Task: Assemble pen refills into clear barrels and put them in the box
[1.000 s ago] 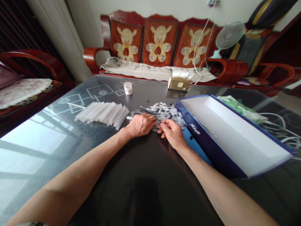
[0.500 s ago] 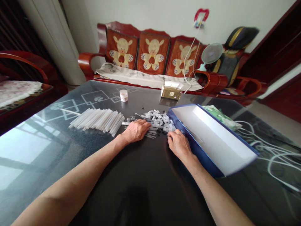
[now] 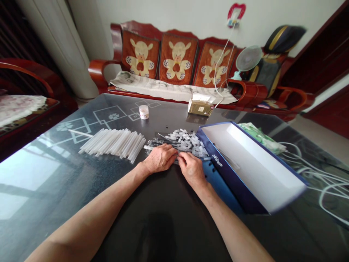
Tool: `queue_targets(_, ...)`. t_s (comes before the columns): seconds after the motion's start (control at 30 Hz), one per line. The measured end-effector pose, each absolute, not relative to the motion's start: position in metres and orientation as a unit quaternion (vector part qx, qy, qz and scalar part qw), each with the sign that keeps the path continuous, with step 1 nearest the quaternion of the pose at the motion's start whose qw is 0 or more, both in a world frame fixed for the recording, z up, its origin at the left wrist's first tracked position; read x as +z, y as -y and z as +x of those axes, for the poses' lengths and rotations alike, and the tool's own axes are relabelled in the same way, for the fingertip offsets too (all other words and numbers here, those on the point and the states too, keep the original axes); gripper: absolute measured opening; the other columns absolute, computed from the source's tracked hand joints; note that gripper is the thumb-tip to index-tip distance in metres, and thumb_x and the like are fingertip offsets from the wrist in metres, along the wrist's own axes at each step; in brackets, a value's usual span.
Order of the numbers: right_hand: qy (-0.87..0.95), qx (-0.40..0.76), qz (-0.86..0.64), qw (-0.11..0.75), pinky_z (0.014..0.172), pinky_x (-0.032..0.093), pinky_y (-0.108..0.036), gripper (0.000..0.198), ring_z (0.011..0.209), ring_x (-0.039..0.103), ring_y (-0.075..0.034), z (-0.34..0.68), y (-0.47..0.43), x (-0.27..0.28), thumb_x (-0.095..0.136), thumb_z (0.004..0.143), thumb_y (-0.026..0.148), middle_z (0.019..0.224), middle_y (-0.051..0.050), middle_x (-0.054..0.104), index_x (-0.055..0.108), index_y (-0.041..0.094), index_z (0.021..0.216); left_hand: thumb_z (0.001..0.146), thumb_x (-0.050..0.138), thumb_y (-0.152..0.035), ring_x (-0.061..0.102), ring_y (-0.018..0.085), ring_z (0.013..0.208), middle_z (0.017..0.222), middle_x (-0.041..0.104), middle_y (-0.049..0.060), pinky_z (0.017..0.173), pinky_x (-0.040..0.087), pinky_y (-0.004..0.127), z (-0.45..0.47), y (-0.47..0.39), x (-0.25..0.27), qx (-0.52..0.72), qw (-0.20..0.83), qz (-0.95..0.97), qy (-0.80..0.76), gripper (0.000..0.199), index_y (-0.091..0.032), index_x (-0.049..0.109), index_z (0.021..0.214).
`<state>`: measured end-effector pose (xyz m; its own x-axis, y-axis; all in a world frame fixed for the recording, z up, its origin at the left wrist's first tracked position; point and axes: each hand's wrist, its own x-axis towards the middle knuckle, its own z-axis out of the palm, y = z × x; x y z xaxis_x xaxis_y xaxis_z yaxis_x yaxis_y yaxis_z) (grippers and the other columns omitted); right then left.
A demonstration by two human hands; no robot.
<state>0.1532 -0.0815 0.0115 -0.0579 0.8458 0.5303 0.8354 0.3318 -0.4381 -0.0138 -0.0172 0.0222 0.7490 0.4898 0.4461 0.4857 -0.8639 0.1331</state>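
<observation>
My left hand (image 3: 162, 158) is closed at the near edge of a loose heap, fingertips pinched together. A short white tube end (image 3: 148, 147) shows just beyond its knuckles; I cannot tell whether the hand holds it. My right hand (image 3: 191, 169) is pinched too, its fingertips meeting the left ones. Whatever lies between the fingers is hidden. Behind both hands spreads the heap of small clear-white plastic pieces (image 3: 188, 138) mixed with black bits. Thin dark refill-like sticks (image 3: 155, 142) lie at its left. Further left, many translucent white tubes (image 3: 114, 143) rest side by side in a row.
A blue box with white inside (image 3: 253, 163) stands open on the right of the dark glossy table (image 3: 152, 225). Behind it are a green-white packet (image 3: 261, 137) and white cables (image 3: 319, 178). A small round tub (image 3: 143, 112) and a tissue box (image 3: 200, 108) stand further back.
My right hand has moved left, from beside the box to the left fingertips. My left hand has shifted only slightly. The whole view has moved a little.
</observation>
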Motion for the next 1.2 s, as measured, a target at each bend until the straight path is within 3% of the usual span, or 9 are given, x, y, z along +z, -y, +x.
queue_targets(0.17, 0.73, -0.019, -0.564, 0.387, 0.076, 0.05, -0.028, 0.02, 0.078, 0.065, -0.018, 0.162, 0.078, 0.006, 0.044, 0.094, 0.022, 0.083, -0.007, 0.069, 0.064, 0.019, 0.09, 0.097, 0.04, -0.04, 0.055, 0.017, 0.073, 0.076, 0.058, 0.004, 0.07, 0.044, 0.029, -0.02, 0.013, 0.026, 0.245, -0.036, 0.926, -0.285, 0.034, -0.021, 0.067, 0.101)
queue_targets(0.33, 0.745, -0.018, -0.536, 0.397, 0.088, 0.05, -0.031, 0.022, 0.096, 0.064, -0.018, 0.161, 0.078, 0.007, 0.043, 0.095, 0.023, 0.103, -0.009, 0.067, 0.062, 0.019, 0.107, 0.098, 0.036, -0.041, 0.051, 0.016, 0.068, 0.071, 0.055, 0.004, 0.067, 0.041, 0.029, -0.025, 0.008, 0.029, 0.235, -0.061, 0.92, -0.307, 0.04, -0.022, 0.071, 0.092)
queue_targets(0.47, 0.752, -0.022, -0.549, 0.364, 0.081, 0.049, -0.028, 0.022, 0.085, 0.063, -0.017, 0.157, 0.079, 0.007, 0.043, 0.096, 0.022, 0.09, -0.007, 0.067, 0.064, 0.019, 0.097, 0.097, 0.038, -0.043, 0.051, 0.017, 0.072, 0.076, 0.056, 0.005, 0.069, 0.041, 0.03, -0.033, 0.005, 0.035, 0.223, -0.066, 0.931, -0.283, 0.039, -0.023, 0.071, 0.098)
queue_targets(0.7, 0.749, -0.065, -0.544, 0.372, 0.084, 0.044, -0.034, 0.016, 0.088, 0.056, -0.02, 0.154, 0.086, 0.017, 0.049, 0.088, 0.016, 0.092, -0.008, 0.061, 0.063, 0.018, 0.081, 0.096, 0.038, -0.031, 0.051, 0.017, 0.074, 0.083, 0.057, 0.006, 0.074, 0.041, 0.033, -0.069, -0.018, 0.044, 0.259, -0.107, 0.892, -0.356, 0.035, -0.022, 0.067, 0.113)
queue_targets(0.93, 0.823, -0.048, -0.477, 0.306, 0.085, 0.04, -0.038, 0.011, 0.09, 0.053, -0.021, 0.13, 0.093, 0.014, 0.056, 0.079, 0.012, 0.09, -0.006, 0.061, 0.06, 0.019, 0.071, 0.096, 0.036, -0.026, 0.054, 0.018, 0.077, 0.084, 0.062, 0.006, 0.077, 0.041, 0.033, -0.068, -0.019, 0.046, 0.277, -0.09, 0.883, -0.368, 0.035, -0.019, 0.066, 0.115)
queue_targets(1.07, 0.804, -0.062, -0.511, 0.297, 0.088, 0.039, -0.04, 0.009, 0.092, 0.052, -0.022, 0.131, 0.091, 0.011, 0.056, 0.082, 0.013, 0.091, -0.006, 0.061, 0.062, 0.018, 0.077, 0.097, 0.038, -0.025, 0.058, 0.018, 0.085, 0.091, 0.068, 0.006, 0.084, 0.043, 0.035, -0.063, -0.012, 0.056, 0.303, -0.075, 0.882, -0.352, 0.032, -0.02, 0.064, 0.115)
queue_targets(1.2, 0.785, -0.072, -0.535, 0.305, 0.089, 0.038, -0.041, 0.009, 0.095, 0.051, -0.023, 0.133, 0.089, 0.009, 0.061, 0.08, 0.015, 0.097, -0.008, 0.06, 0.063, 0.017, 0.088, 0.095, 0.045, -0.024, 0.061, 0.017, 0.09, 0.099, 0.069, 0.006, 0.086, 0.045, 0.032, -0.059, -0.002, 0.071, 0.404, -0.033, 0.855, -0.323, 0.025, -0.019, 0.062, 0.112)
